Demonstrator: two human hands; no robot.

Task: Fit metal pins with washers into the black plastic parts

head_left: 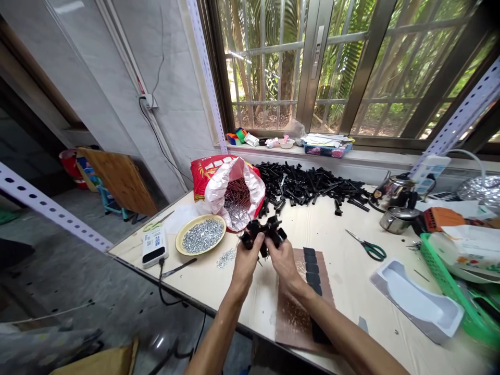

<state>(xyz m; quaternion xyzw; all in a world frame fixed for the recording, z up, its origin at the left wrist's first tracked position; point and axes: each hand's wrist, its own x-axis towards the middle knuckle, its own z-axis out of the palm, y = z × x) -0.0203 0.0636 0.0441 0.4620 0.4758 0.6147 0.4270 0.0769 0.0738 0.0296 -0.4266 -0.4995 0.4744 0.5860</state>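
**Over the middle of the table [336,229]: lots to drop, lots to knock**

Right in front of the bag, the left hand [245,263] and right hand [283,260] are holding a clump of black parts [269,227] between them. Both thumbs are pressing in from the near side, close together; the other fingers are mostly hiding, so I can't tell how tightly they're wrapping round.

My main worry is that clump. The pieces are sticking out at odd angles, so if either thumb is easing off unevenly, a few could be sliding out. Just to the left, loose metal bits [225,258] are lying on the bare top, and the yellow dish [177,249] beside them is holding a whole heap more. A stray left wrist could be scattering those.

On the far side, the red bag [200,174] is gaping toward the hands and showing reddish and silvery pieces inside. Looks floppy to me, so a bump could be spilling some. Farther back, a big black pile [308,185] is sprawling along the window side, so anything dropping there would be blending right in.

On the near right, the right forearm is crossing over the brown board [287,315], where black strips [312,268] are sitting in a row. A low elbow could be nudging them crooked.
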